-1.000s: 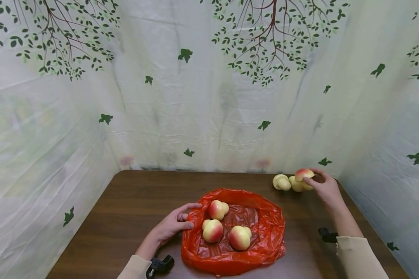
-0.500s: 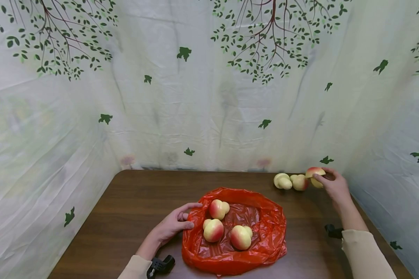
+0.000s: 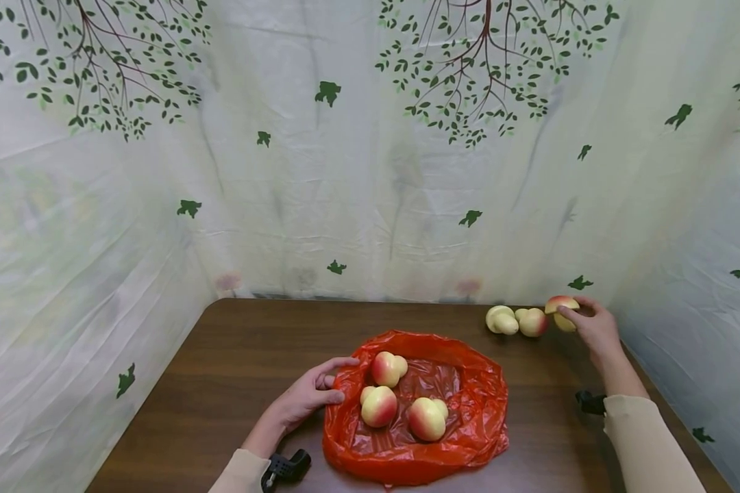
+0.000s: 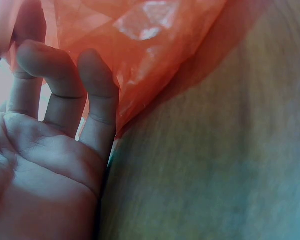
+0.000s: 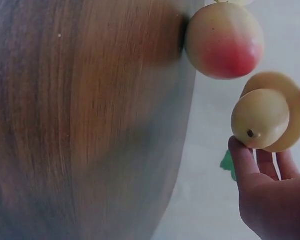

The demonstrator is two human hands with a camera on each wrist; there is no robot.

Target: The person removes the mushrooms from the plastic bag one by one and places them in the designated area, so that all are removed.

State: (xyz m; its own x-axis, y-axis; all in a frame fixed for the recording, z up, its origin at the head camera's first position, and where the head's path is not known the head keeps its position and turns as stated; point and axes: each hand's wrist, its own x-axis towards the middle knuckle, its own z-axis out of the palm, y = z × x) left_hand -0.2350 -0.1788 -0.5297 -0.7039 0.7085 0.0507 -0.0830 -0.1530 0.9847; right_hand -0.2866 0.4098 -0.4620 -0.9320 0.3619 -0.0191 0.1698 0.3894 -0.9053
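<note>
In the head view, a red plastic bag (image 3: 484, 438) lies on the table with its mouth spread wide. Inside it are three mushrooms (image 3: 379, 407) with red-and-yellow caps and pale stems. My left hand (image 3: 302, 400) pinches the left rim of the bag; its curled fingers show against the red plastic (image 4: 155, 55) in the left wrist view. At the table's back right, my right hand (image 3: 595, 332) grips another mushroom (image 3: 561, 305) by its cap, stem downward. Beside it on the table are two more mushrooms, one red-tinged (image 3: 533, 322) and one pale (image 3: 501, 320).
The brown wooden table (image 3: 265, 342) ends at a pale leaf-printed cloth (image 3: 370, 205) along its back. Similar cloth hangs at both sides. A black wrist device (image 3: 288, 467) is on the left forearm, and another (image 3: 590, 402) is on the right.
My right hand has moved right with its mushroom, away from the other two, which now show more fully. The left hand stays at the bag's rim.
</note>
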